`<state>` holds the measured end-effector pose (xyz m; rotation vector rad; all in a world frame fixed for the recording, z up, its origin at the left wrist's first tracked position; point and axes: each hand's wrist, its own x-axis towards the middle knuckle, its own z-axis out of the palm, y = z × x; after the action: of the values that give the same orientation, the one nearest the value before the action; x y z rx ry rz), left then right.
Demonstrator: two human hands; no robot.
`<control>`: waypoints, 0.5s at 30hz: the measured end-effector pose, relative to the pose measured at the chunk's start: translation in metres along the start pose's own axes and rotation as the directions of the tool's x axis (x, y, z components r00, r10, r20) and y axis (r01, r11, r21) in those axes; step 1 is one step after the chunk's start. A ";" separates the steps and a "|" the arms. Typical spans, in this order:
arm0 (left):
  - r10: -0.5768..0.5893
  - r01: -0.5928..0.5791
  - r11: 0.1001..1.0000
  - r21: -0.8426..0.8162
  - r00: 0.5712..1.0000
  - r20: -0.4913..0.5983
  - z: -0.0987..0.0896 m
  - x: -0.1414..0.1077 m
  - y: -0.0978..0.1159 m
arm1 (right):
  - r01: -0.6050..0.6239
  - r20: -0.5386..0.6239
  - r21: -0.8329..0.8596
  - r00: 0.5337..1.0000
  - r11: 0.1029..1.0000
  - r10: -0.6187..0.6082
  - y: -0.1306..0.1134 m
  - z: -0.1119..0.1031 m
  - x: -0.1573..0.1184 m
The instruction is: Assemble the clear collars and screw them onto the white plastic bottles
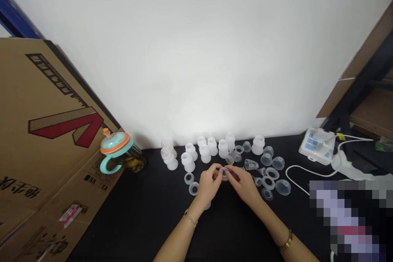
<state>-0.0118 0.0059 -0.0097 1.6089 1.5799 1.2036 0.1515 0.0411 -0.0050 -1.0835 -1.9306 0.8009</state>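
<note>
Both hands meet over the black table around a small translucent ring-shaped part. My left hand pinches its left side, and my right hand grips its right side. Several white bottles stand behind my hands, toward the wall. Near my left hand lie translucent rings, one partly hidden by my wrist. To the right of my right hand are more rings, clear domed caps and small clear cups.
A jug with an orange and teal lid stands at the left beside a large cardboard box. At the right are a clear plastic case and a white cable. A white wall rises behind the black table.
</note>
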 end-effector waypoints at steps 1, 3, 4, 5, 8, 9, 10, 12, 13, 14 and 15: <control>-0.004 0.004 1.000 0.000 1.000 -0.002 0.000 0.000 0.001 | 0.004 0.003 -0.008 1.000 1.000 -0.004 -0.002 -0.001 0.000; -0.010 0.010 1.000 0.004 1.000 -0.005 0.000 -0.001 0.002 | 0.009 0.009 -0.018 1.000 1.000 -0.009 -0.005 -0.002 -0.001; -0.010 0.010 1.000 0.007 1.000 -0.007 -0.001 -0.001 0.003 | 0.011 0.013 -0.021 1.000 1.000 -0.011 -0.006 -0.002 -0.001; -0.008 0.008 1.000 0.012 1.000 -0.009 -0.001 -0.001 0.004 | 0.013 0.016 -0.024 1.000 1.000 -0.013 -0.007 -0.002 -0.001; 0.001 -0.001 0.999 0.038 1.000 -0.009 -0.002 -0.002 0.006 | 0.015 0.022 -0.038 1.000 0.999 -0.014 -0.008 -0.003 -0.001; 0.006 -0.005 0.999 0.053 1.000 -0.008 -0.002 -0.002 0.007 | 0.015 0.020 -0.043 1.000 0.999 -0.015 -0.008 -0.003 -0.001; 0.011 -0.011 0.998 0.068 1.000 -0.007 -0.002 -0.002 0.007 | 0.016 0.018 -0.046 1.000 0.999 -0.015 -0.008 -0.003 -0.002; 0.018 -0.017 0.997 0.081 1.000 -0.007 -0.002 -0.003 0.008 | 0.014 0.009 -0.042 1.000 0.999 -0.014 -0.007 -0.003 -0.002; 0.017 -0.016 0.997 0.077 1.000 -0.011 -0.002 -0.003 0.008 | 0.010 0.002 -0.037 1.000 0.999 -0.010 -0.006 -0.002 -0.003; 0.013 -0.012 0.998 0.066 1.000 -0.020 -0.001 -0.004 0.008 | 0.001 -0.004 -0.032 1.000 0.999 -0.001 -0.005 -0.002 -0.003; 0.006 -0.004 0.999 0.050 0.999 -0.032 -0.001 -0.004 0.008 | -0.012 -0.007 -0.027 1.000 1.000 0.011 -0.005 -0.001 -0.003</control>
<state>-0.0085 0.0009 -0.0030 1.6330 1.6386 1.2068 0.1517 0.0370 -0.0014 -1.1127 -1.9363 0.7791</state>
